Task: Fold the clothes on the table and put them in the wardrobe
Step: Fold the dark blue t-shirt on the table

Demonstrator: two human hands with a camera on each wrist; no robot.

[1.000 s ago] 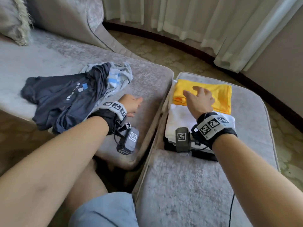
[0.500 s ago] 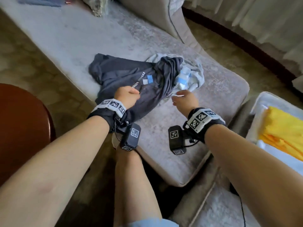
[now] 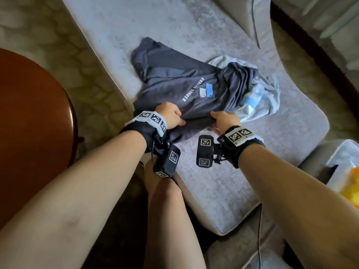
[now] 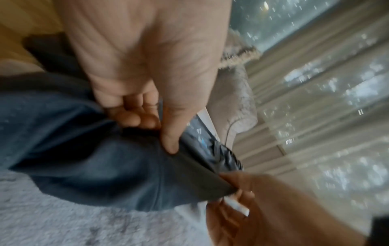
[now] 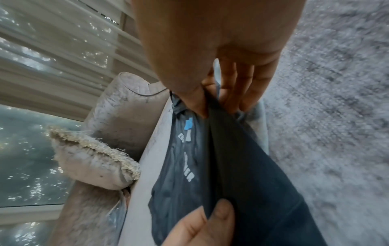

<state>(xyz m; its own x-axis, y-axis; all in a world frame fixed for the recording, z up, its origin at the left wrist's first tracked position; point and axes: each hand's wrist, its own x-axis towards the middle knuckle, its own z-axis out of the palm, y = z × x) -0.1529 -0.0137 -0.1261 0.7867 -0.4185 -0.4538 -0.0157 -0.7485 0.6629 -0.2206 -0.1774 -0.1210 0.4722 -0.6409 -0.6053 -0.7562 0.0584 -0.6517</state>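
Note:
A dark navy T-shirt [image 3: 180, 82] with white lettering lies crumpled on the grey couch seat [image 3: 194, 26]. My left hand [image 3: 172, 117] pinches its near edge between thumb and curled fingers, as the left wrist view shows on the navy T-shirt [image 4: 105, 159]. My right hand [image 3: 223, 121] grips the same edge a little to the right, thumb over the fabric [image 5: 242, 158]. Under the shirt's right side lies a pale blue garment [image 3: 268, 98], partly hidden.
A round brown wooden table [image 3: 29, 133] stands at the left. A folded yellow garment on white ones [image 3: 351, 183] shows at the right edge. A fringed cushion [image 5: 90, 159] rests against the couch back. My bare leg [image 3: 167, 220] is below the hands.
My view swung left from the folded stack to the couch. My right hand left the yellow garment and came over to the navy shirt; both hands now hold its near edge.

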